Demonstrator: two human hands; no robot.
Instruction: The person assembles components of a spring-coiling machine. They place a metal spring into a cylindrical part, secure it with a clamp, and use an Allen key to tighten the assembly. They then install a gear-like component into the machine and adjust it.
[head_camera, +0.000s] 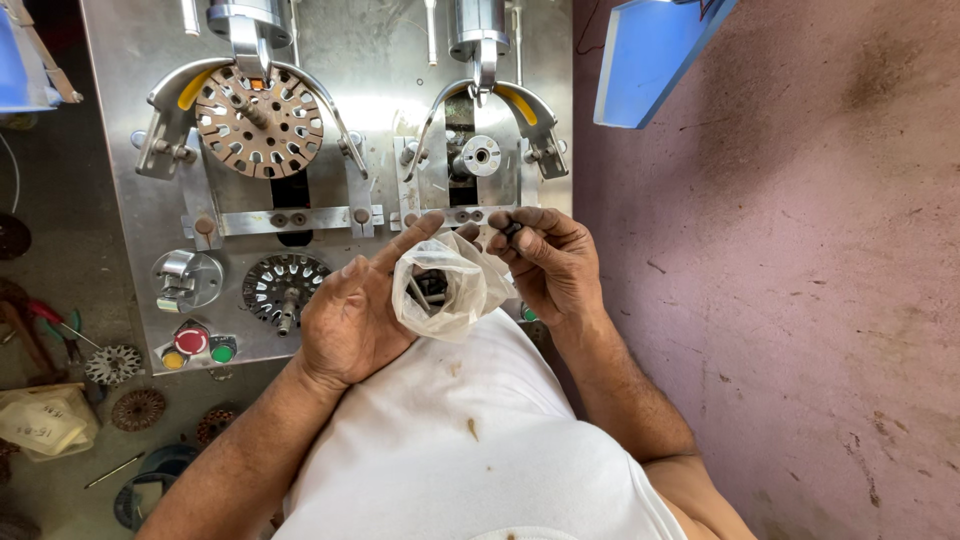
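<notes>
A steel machine panel (370, 60) fills the upper middle, carrying two curved guards, a slotted round core (258, 122) and coloured push buttons (192, 345). To its right runs a rough pinkish wall (800, 270) (stained and scratched), with a blue box (655, 55) at the top. Left, a grey bench (70, 260) holds pliers (60, 325) and small cores.

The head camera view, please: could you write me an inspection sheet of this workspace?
Surface: steel machine panel with two winding stations.
Job's things: clear plastic bag holding small dark parts; one small dark part pinched.
Clutter: slotted discs, pliers, paper bag on the side bench.
Grippers: left hand holds the bag; right hand pinches the part.
Cables: nothing seen.
Surroundings: pinkish wall, blue tray, red, yellow, green buttons.
</notes>
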